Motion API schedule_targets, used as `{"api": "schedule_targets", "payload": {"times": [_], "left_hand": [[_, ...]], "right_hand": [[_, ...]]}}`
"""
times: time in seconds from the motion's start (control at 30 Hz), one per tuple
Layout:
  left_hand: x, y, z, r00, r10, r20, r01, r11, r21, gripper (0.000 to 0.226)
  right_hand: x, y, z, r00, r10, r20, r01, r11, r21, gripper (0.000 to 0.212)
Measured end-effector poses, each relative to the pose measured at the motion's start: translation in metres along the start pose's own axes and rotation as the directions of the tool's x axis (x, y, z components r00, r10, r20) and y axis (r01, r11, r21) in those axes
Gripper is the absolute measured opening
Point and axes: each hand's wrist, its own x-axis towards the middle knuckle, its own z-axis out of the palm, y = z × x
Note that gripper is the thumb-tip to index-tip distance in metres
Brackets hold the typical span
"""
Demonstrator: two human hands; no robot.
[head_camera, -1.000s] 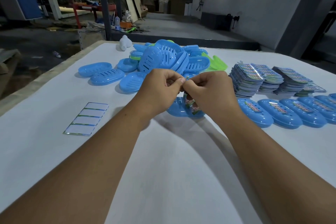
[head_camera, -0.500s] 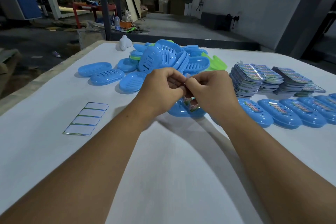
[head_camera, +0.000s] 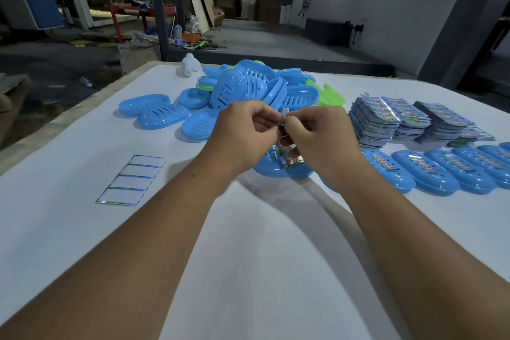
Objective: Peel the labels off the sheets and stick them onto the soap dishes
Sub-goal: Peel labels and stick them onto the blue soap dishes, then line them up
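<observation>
My left hand (head_camera: 242, 132) and my right hand (head_camera: 320, 138) meet above a blue soap dish (head_camera: 276, 171) at the table's middle. Between them they pinch a label sheet (head_camera: 287, 152) that hangs down; its colourful lower part shows under the fingers and a white corner (head_camera: 284, 114) sticks up between the fingertips. Which hand holds the peeled label I cannot tell. Labelled blue dishes (head_camera: 430, 174) lie in a row to the right. Stacks of label sheets (head_camera: 386, 119) stand behind that row.
A heap of unlabelled blue soap dishes (head_camera: 248, 91) with green ones (head_camera: 331, 95) fills the table's back middle. An emptied backing sheet (head_camera: 132, 179) lies at the left. A white object (head_camera: 190, 65) sits at the far edge. The table's left edge (head_camera: 69, 119) drops to the floor.
Both hands stayed together over the dish and worked the sheet; a white corner now sticks up between the fingertips.
</observation>
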Motion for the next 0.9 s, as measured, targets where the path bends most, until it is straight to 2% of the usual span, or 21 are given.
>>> {"api": "schedule_targets", "payload": {"times": [0.23, 0.5, 0.6, 0.9], "left_hand": [[-0.0005, 0.001, -0.0011, 0.997, 0.064, -0.031, -0.062, 0.996, 0.057, 0.018], [-0.0011, 0.0047, -0.0029, 0.999, 0.05, -0.021, -0.05, 0.999, -0.021, 0.028], [-0.0009, 0.0054, -0.003, 0.999, 0.048, -0.024, -0.049, 0.998, -0.031, 0.025], [-0.0006, 0.0069, -0.0035, 0.999, 0.015, -0.049, -0.018, 0.997, -0.072, 0.026]], "right_hand": [[-0.0022, -0.0015, -0.0008, 0.999, 0.045, 0.007, -0.045, 0.996, 0.076, 0.025], [-0.0017, -0.0043, -0.0007, 0.996, 0.033, -0.089, -0.034, 0.999, -0.009, 0.012], [-0.0015, -0.0064, -0.0016, 0.993, 0.036, -0.112, -0.039, 0.999, -0.023, 0.01], [-0.0045, -0.0077, -0.0036, 0.991, 0.126, -0.046, -0.122, 0.989, 0.085, 0.016]]}}
